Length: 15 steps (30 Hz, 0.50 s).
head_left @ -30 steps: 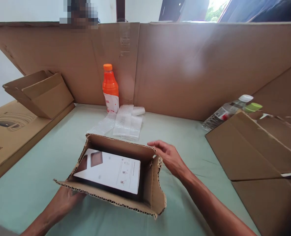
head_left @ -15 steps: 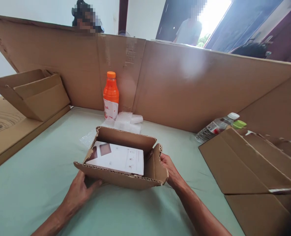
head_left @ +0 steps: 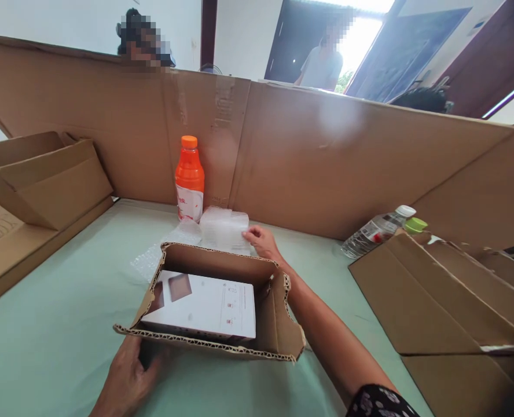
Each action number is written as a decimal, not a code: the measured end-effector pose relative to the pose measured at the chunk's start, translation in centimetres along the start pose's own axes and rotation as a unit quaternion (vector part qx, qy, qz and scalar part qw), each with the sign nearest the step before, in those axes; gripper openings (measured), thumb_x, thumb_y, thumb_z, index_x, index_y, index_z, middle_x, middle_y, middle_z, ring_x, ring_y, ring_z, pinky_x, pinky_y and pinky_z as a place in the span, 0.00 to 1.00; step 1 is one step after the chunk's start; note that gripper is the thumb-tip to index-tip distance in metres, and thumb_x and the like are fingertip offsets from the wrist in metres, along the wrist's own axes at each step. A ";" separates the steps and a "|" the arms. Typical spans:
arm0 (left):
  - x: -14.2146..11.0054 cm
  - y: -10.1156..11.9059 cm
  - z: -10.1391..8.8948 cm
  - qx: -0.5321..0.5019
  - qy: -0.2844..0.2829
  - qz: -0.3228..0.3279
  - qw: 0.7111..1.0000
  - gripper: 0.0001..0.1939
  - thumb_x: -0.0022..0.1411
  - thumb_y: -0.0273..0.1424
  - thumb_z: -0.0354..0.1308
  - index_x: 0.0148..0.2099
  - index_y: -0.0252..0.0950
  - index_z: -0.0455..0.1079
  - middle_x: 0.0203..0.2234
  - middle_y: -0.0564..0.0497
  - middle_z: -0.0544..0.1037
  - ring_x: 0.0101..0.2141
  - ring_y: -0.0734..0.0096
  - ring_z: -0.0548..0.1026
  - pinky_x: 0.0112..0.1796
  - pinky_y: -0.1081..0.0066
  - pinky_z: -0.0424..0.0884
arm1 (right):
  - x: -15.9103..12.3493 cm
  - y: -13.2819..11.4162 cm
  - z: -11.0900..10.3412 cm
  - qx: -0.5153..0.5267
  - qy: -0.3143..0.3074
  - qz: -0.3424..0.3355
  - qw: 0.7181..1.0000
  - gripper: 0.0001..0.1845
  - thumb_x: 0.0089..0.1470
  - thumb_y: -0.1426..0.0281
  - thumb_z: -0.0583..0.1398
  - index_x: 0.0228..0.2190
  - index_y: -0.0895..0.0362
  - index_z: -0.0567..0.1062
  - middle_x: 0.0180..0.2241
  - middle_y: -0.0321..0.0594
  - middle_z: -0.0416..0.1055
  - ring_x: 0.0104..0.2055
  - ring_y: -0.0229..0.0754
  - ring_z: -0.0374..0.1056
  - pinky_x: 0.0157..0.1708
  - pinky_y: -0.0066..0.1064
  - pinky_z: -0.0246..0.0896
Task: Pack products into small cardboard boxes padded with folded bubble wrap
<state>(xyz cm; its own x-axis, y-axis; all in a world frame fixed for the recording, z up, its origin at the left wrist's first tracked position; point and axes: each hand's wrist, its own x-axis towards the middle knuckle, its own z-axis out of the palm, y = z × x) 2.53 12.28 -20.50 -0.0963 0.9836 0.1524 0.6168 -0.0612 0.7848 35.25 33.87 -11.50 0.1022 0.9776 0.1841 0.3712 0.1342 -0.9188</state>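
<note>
An open cardboard box point(head_left: 278, 339) stands in front of me, with a white printed box point(head_left: 209, 304) lying inside it. My left hand point(head_left: 129, 370) is at the near left corner of the cardboard box. Its thumb is spread and blurred, and some fingertips are hidden by the box. My right hand point(head_left: 261, 242) reaches past the box's far right corner. Its fingers are pinched at the right edge of the bubble wrap point(head_left: 224, 226), which lies in folded pieces behind the box.
An orange bottle point(head_left: 190, 179) stands against the tall cardboard wall point(head_left: 326, 156). On the left, an open carton point(head_left: 57, 179) rests on a flat box. A clear bottle point(head_left: 376, 231) leans beside cartons point(head_left: 430, 301) on the right. People are visible beyond the wall.
My right hand has left the right end of the cardboard box and reached forward to the bubble wrap. The box sits slightly nearer in view; my left hand stays by its near left corner.
</note>
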 end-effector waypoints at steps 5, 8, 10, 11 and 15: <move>-0.5 0.8 -0.1 0.005 0.016 -0.009 1.000 0.33 0.59 0.53 0.55 0.59 0.39 0.67 0.45 0.42 0.80 0.47 0.44 0.77 0.49 0.51 0.74 | -3.0 -2.1 -8.1 0.002 0.061 -0.022 0.998 0.18 0.45 0.52 0.62 0.29 0.54 0.71 0.24 0.32 0.69 0.25 0.36 0.61 0.26 0.28 0.58; -0.6 1.6 -0.5 0.027 0.022 -0.013 0.999 0.33 0.59 0.55 0.53 0.58 0.38 0.68 0.42 0.43 0.80 0.46 0.43 0.78 0.43 0.52 0.76 | -5.8 -2.6 -12.0 -0.028 0.079 -0.017 0.996 0.15 0.42 0.56 0.65 0.25 0.55 0.73 0.20 0.31 0.67 0.23 0.36 0.60 0.23 0.27 0.55; -0.4 1.6 -0.7 0.038 0.014 -0.019 0.999 0.31 0.58 0.55 0.54 0.53 0.38 0.69 0.40 0.43 0.80 0.40 0.46 0.79 0.36 0.56 0.77 | -7.3 -2.7 -13.5 -0.045 0.104 -0.022 0.993 0.14 0.44 0.57 0.64 0.26 0.56 0.74 0.20 0.31 0.68 0.23 0.36 0.60 0.23 0.27 0.55; -0.3 1.5 -0.8 0.039 0.009 -0.019 0.999 0.29 0.57 0.55 0.55 0.50 0.38 0.69 0.38 0.44 0.80 0.37 0.48 0.79 0.33 0.58 0.76 | -7.7 -2.7 -14.0 -0.052 0.119 -0.025 0.991 0.14 0.45 0.57 0.64 0.26 0.56 0.74 0.21 0.32 0.68 0.23 0.36 0.61 0.24 0.27 0.56; 0.0 1.1 -1.1 0.031 0.010 0.000 0.999 0.26 0.55 0.55 0.58 0.45 0.39 0.69 0.36 0.46 0.80 0.36 0.51 0.79 0.33 0.59 0.76 | -7.5 -2.3 -14.6 -0.072 0.161 -0.035 0.984 0.13 0.47 0.57 0.63 0.27 0.55 0.74 0.22 0.32 0.68 0.24 0.36 0.61 0.25 0.28 0.57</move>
<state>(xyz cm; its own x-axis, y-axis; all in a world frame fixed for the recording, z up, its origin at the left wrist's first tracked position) 2.38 12.03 -18.98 -0.1110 0.9801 0.1644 0.6642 -0.0499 0.7458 47.14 23.83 -5.66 0.3509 0.8611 0.3679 0.5128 0.1520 -0.8449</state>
